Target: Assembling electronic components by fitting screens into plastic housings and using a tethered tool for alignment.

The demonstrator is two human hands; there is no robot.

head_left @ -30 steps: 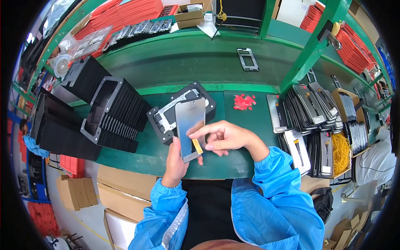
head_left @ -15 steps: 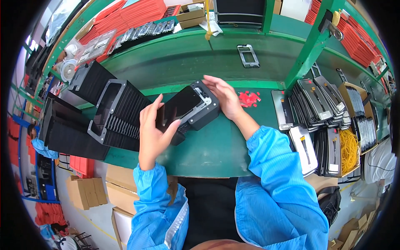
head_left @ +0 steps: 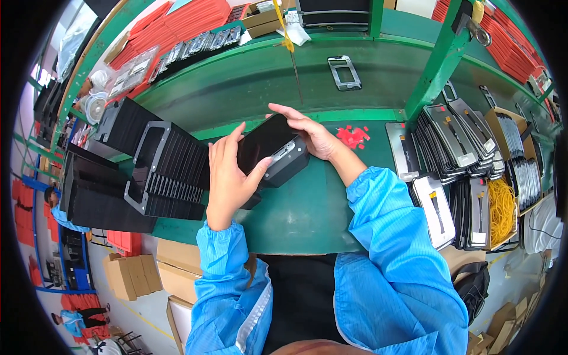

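Observation:
A dark, glossy phone screen (head_left: 260, 142) lies on top of a black block-shaped fixture (head_left: 287, 170) with round metal studs at its corner. My left hand (head_left: 228, 173) spans the screen, fingers along its left side and thumb at the near right edge, over a strip of silvery frame. Curled round the far right end of screen and fixture is my right hand (head_left: 315, 137); its inner fingertips are partly hidden. Small red pieces (head_left: 352, 136) lie in a pile just right of that hand.
Stacked black trays (head_left: 171, 168) with grey handles stand at left. On the right are stacks of flat panels (head_left: 447, 139) with ribbon cables and a bundle of yellow bands (head_left: 502, 204). A phone frame (head_left: 345, 73) lies beyond the green rail, left of a green post (head_left: 435, 65).
The phone screen now covers more of the silvery frame on the fixture. My right hand has moved left and closed over the far end, while my left hand has shifted slightly right.

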